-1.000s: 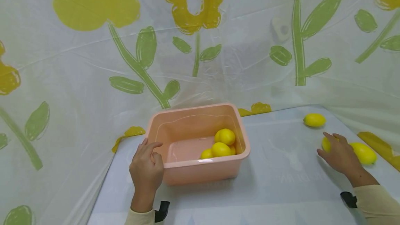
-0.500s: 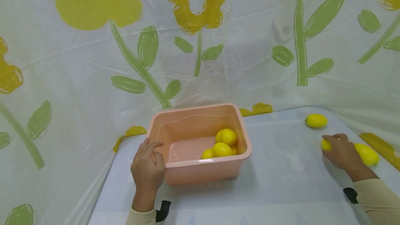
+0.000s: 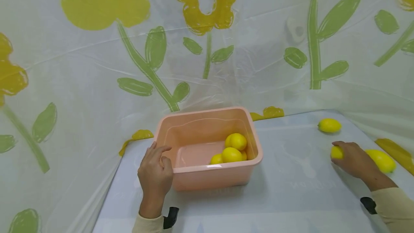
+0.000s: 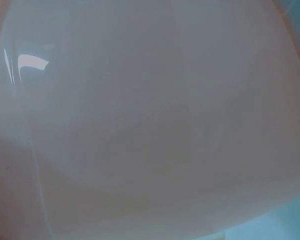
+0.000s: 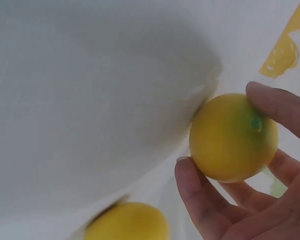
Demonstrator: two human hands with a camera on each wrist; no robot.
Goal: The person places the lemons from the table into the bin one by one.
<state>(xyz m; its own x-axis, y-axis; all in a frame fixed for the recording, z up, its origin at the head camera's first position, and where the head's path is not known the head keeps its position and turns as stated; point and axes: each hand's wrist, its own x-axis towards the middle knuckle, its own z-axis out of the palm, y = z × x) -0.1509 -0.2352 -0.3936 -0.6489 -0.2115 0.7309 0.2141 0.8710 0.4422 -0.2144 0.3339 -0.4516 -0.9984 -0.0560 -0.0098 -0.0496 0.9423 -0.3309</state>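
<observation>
A pink plastic basin stands near the middle of the table, and its wall fills most of the left wrist view. My left hand grips the rim at the front left corner. Yellow lemons are heaped inside at the right end. Far to the right, my right hand pinches a lemon between thumb and fingers, its green-tinged tip showing in the right wrist view. Behind that hand lies another lemon, partly hidden. A further lemon lies toward the back.
The table has a pale printed cover. Its right edge runs close by the loose lemons. A white curtain with large yellow flowers hangs right behind the table and basin.
My right hand's fingers have closed round the lemon and the hand has drawn slightly toward me. My left hand stays on the basin's rim. The whole view has shifted slightly.
</observation>
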